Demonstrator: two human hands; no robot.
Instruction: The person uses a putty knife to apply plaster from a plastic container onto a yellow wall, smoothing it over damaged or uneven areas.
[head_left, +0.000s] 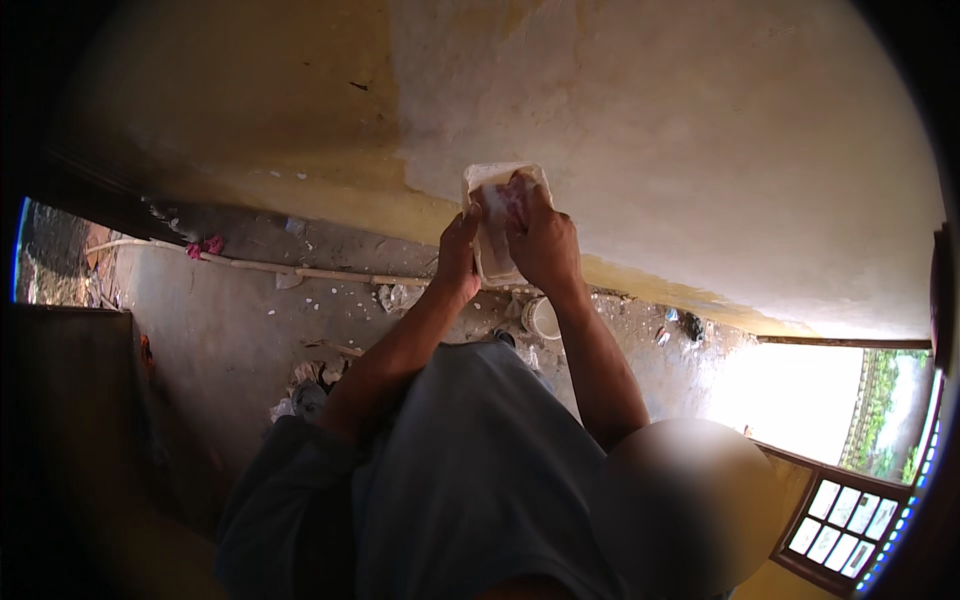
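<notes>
A shallow rectangular white tray (496, 262) is held up in front of the wall, its inside smeared with pale material. My left hand (459, 254) grips the tray's left side, thumb over the rim. Fingers closed, my right hand (546, 246) reaches over the tray from the right. It holds a crumpled reddish-pink rag (514, 203) smeared with white, pressed against the tray's inside. Part of the rag and the right fingertips are hidden.
The wall is yellow (250, 120) at left and coated pale (680, 130) at right. Below, a long pole (335, 275) with a pink cloth (206, 246) lies along the wall's foot. A white bucket (541, 318) stands near my feet. Bright doorway (800, 390) at right.
</notes>
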